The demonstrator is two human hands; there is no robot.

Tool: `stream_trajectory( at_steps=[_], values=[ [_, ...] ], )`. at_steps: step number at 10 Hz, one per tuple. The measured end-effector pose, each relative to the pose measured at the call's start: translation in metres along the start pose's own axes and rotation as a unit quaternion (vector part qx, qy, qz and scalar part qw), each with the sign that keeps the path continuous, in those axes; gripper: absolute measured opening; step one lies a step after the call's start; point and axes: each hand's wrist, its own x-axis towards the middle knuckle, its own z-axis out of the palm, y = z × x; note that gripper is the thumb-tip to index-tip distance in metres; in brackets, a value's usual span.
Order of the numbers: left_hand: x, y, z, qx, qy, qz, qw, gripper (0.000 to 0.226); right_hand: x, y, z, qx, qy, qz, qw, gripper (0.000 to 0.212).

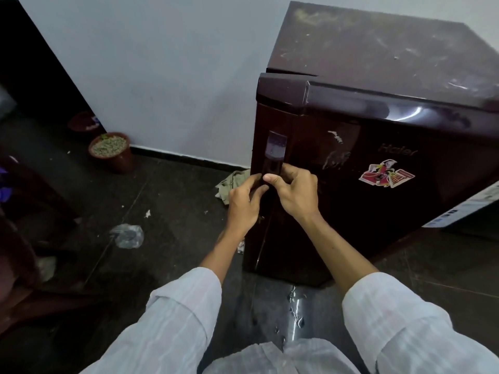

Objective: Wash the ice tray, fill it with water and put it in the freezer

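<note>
Both hands (270,190) on fridge door handle (274,157).

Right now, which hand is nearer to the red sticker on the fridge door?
Right. The right hand grips the door handle on the side facing the red sticker; the left hand sits beyond it, at the door's edge.

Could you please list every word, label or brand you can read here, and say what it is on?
"Haier": faint brand lettering on the fridge door.
Red and white sticker on the door: print too small to read.
White label at the right edge: blurred.
Pot by the wall: white marks unreadable.
</note>
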Motion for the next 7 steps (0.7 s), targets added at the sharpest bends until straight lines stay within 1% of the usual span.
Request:
stream_trajectory(
  at_steps=[2,4,5,6,7],
  values=[
    [0.003,-0.008,0.003,0.013,0.007,0.044,0.999,0.032,0.002,0.007,0.002,-0.001,-0.006,0.0,1.0,0.021],
    [-0.006,-0.002,0.008,0.025,0.041,0.041,0.998,0.032,-0.001,0.0,-0.001,0.008,-0.019,-0.001,1.0,0.018],
    [-0.024,0.004,0.012,0.043,0.021,0.031,0.998,0.053,-0.016,0.005,-0.001,-0.067,0.001,-0.029,0.997,0.022],
    [-0.05,0.003,0.018,0.159,0.038,0.076,0.984,0.066,-0.043,0.024,-0.008,-0.211,0.015,-0.032,0.977,0.044],
    [-0.069,0.004,0.02,0.256,0.039,0.131,0.957,0.067,-0.067,0.041,-0.03,-0.316,0.021,-0.029,0.948,0.054]
  ],
)
